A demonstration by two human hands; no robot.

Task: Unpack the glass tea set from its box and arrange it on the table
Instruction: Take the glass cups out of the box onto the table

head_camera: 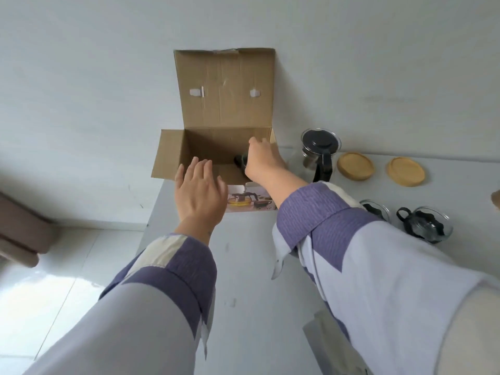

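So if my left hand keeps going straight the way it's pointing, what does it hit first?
Probably the near rim of the open cardboard box, then its inside. Your left hand is open, fingers pointing up over that edge; depth is hard to judge.

The pale counter carries an open box at its far left corner, against the wall. Right of the box stands a glass teapot, then two wooden coasters side by side. Nearer, two glass cups with black handles sit close together.
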